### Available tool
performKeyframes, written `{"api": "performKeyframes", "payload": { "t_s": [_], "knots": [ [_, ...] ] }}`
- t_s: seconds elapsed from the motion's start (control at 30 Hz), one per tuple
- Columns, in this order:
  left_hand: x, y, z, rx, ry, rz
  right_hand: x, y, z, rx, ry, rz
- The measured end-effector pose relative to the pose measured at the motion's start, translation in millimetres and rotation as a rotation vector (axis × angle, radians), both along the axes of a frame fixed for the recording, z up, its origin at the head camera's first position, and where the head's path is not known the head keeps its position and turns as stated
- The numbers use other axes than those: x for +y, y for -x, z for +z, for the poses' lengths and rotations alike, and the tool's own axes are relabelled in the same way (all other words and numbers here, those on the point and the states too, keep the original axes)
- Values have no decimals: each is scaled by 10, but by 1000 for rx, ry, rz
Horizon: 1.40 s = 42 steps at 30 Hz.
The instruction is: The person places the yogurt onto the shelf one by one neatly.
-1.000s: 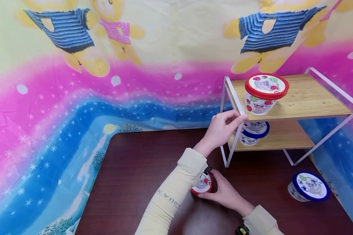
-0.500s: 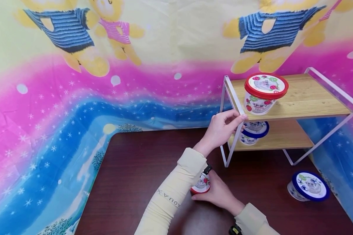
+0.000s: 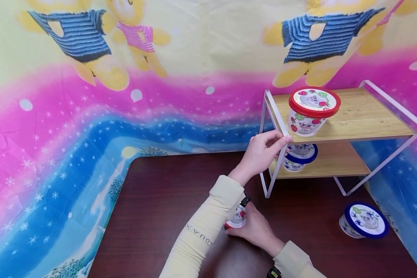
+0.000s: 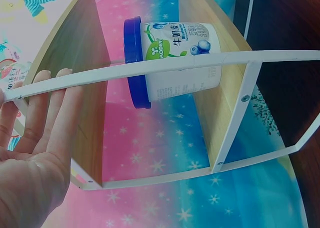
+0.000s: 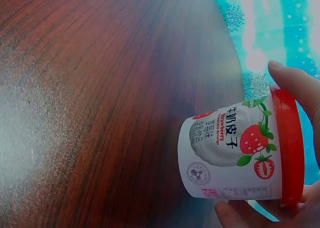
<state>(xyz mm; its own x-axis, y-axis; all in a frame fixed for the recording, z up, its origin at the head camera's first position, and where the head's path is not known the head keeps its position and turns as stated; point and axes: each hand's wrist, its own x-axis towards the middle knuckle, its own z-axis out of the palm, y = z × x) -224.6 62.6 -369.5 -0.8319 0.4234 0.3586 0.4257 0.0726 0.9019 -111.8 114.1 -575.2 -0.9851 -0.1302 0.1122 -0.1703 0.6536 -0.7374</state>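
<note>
At the front left upper corner of a two-tier shelf [image 3: 365, 116], my left hand [image 3: 264, 150] pinches the white metal frame between thumb and fingers. Below the left forearm, my right hand [image 3: 258, 228] grips a strawberry milk-dessert tub [image 5: 232, 148] with a red lid, thumb and fingers on opposite sides. In the head view the left sleeve hides part of this tub. Another red-lidded strawberry tub [image 3: 312, 112] stands upright on the top shelf, close to the left hand. A blue-lidded blueberry tub [image 4: 182, 62] stands on the lower shelf, partly behind the frame.
A second blue-lidded tub [image 3: 365, 221] stands on the dark wooden table [image 3: 166, 200] at the right, in front of the shelf. A printed backdrop [image 3: 208, 100] with bears borders the table behind and at the sides.
My right hand has slid slightly left with the red-lidded tub, which is now further under the left sleeve. The left hand stays on the shelf frame.
</note>
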Motion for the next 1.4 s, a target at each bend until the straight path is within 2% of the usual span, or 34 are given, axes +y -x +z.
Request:
{"api": "performKeyframes", "payload": {
  "t_s": [0.33, 0.87, 1.4],
  "knots": [
    [-2, 1, -4, 8, 1, 2, -7, 4, -28, 3, 17, -5],
    [-2, 4, -4, 19, 11, 10, -14, 15, -28, -43, 40, -18],
    [-4, 0, -11, 5, 5, 1, -12, 24, -68, 15, 104, 0]
  ]
}}
